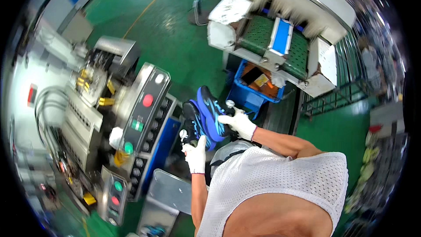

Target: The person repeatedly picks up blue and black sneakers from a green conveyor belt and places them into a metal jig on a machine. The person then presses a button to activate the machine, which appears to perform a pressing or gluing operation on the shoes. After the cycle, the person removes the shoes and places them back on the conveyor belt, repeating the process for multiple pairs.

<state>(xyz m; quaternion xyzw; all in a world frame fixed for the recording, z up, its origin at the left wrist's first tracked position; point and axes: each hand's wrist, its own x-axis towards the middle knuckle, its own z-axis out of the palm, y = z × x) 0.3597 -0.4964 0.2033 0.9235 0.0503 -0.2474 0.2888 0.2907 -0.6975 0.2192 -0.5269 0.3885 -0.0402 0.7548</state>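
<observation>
White mesh vest (280,180) fills the near foreground. Both hands gloved. Left hand (195,154) is closed around the lower end of the blue-and-black shoe (205,116); right hand (239,123) clamps its upper side, just beside the control panel (144,114). Risk: the gloves slip and the shoe twists against the machine.

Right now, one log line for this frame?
left hand: gloved, under shoe heel | right hand: gloved, gripping blue-black shoe | beside: control panel | behind: blue crate
</observation>
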